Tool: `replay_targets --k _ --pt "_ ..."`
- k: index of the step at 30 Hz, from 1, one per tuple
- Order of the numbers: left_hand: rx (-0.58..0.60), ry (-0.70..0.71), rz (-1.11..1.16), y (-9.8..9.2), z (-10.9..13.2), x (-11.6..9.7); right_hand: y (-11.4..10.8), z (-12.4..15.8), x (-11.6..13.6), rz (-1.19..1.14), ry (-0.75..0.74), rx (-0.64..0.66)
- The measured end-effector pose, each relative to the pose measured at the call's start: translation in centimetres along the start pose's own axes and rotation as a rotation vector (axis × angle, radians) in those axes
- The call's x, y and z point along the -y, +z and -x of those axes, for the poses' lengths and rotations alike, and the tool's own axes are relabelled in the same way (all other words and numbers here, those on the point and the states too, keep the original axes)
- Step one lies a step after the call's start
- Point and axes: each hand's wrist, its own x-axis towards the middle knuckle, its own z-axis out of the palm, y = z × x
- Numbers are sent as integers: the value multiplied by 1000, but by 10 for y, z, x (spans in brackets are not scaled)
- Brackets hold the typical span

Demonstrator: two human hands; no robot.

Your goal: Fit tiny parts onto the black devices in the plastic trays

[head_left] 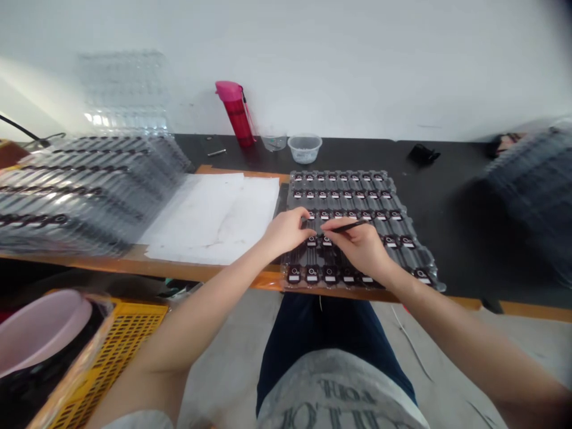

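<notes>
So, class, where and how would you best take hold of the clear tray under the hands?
Take the clear tray, probably, by its left and right edges, one hand from each side: it lies flat and wide, and rows of small dark parts cover its face, leaving the edges for a grip.

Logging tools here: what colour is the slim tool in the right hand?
The slim tool in the right hand looks black, best seen in the head view.

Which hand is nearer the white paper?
Left. The left hand is by the paper's right edge; the right hand, holding a thin black tool, is farther right, over the tray.
</notes>
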Motion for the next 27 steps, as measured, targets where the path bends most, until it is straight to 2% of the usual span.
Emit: replay_targets --k 21,27 --pt "-26 24 -138 8 -1 0 -2 -4 8 113 -206 115" --pt "-30 35 -142 10 0 2 -3 -4 6 158 -201 163"
